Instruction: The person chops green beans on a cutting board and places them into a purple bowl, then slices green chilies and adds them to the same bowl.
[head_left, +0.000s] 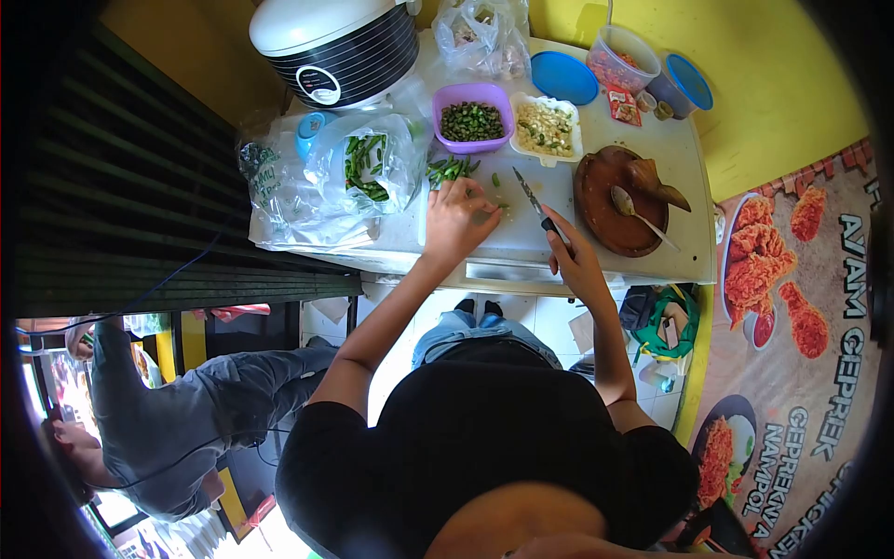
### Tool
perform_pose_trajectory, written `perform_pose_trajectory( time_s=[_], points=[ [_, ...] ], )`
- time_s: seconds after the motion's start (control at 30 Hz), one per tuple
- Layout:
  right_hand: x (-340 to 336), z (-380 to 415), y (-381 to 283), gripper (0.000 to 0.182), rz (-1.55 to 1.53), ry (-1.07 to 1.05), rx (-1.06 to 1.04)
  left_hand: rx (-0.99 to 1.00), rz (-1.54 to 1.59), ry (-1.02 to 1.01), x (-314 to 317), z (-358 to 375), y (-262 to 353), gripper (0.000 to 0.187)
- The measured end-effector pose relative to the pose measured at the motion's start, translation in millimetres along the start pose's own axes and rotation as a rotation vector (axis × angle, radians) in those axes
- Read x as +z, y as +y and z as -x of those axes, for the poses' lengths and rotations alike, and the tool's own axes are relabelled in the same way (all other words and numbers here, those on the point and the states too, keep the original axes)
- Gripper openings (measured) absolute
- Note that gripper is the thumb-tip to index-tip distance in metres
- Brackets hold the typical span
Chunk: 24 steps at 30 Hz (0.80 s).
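Observation:
My right hand (575, 253) is wrapped round the black handle of a small knife (533, 197), its blade pointing up and left over a white cutting board (521, 242). My left hand (456, 222) rests on the board with its fingers curled together; whatever they may hold is hidden. Just beyond its knuckles lies a pile of green chillies (451, 170). Small cut green pieces (501, 204) are scattered between the left fingers and the blade. A purple tub (473, 146) of chopped green pieces stands behind the board, beside a white foam box (549, 158) with pale, chopped contents.
A clear plastic bag (321, 168) with more green chillies lies left, before a rice cooker (340, 56). At right sit a mortar (596, 224) with pestle and spoon (643, 219), a blue lid (564, 78) and plastic tubs (622, 61). Another person (186, 419) is at lower left.

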State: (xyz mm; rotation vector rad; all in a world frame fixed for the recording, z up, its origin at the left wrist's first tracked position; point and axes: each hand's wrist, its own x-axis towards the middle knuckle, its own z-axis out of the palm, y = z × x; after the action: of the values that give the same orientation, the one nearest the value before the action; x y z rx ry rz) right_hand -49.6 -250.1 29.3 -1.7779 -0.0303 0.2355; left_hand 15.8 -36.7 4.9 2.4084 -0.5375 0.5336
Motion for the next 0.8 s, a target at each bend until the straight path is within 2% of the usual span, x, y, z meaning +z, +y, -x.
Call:
perform_pose_trajectory(
  time_s=[0.13,0.3,0.5,0.6,0.67,0.7,0.77,0.8],
  points=[
    [3.9,0.3,-5.7,0.041,0.056,-0.024,-0.018,-0.011,-0.011,0.034,0.2,5.9,11.0,0.011],
    [15.7,14.5,-14.6,0.041,0.089,-0.082,-0.011,-0.127,-0.126,0.124,-22.7,16.6,-5.4,0.011],
    [32.5,29.4,-12.6,0.042,0.125,-0.178,0.054,-0.22,-0.126,0.093,-42.5,29.7,-12.1,0.011],
    [34.3,26.7,-1.7,0.04,0.215,-0.127,0.014,-0.226,-0.124,0.094,-40.1,30.5,-11.8,0.011],
    [26.3,21.1,14.3,0.039,0.237,0.038,-0.166,-0.194,-0.123,0.096,-39.8,30.4,-8.1,0.012],
    [19.2,15.4,26.7,0.039,0.236,0.037,-0.168,-0.194,-0.125,0.098,-38.4,30.4,-7.6,0.012],
    [2.0,3.9,48.0,0.038,0.357,0.316,-0.386,-0.172,-0.073,0.088,-32.5,32.4,-6.6,0.012],
    [-2.8,1.4,46.6,0.038,0.357,0.316,-0.386,-0.173,-0.073,0.088,-29.6,33.7,-5.6,0.012]
  ],
)
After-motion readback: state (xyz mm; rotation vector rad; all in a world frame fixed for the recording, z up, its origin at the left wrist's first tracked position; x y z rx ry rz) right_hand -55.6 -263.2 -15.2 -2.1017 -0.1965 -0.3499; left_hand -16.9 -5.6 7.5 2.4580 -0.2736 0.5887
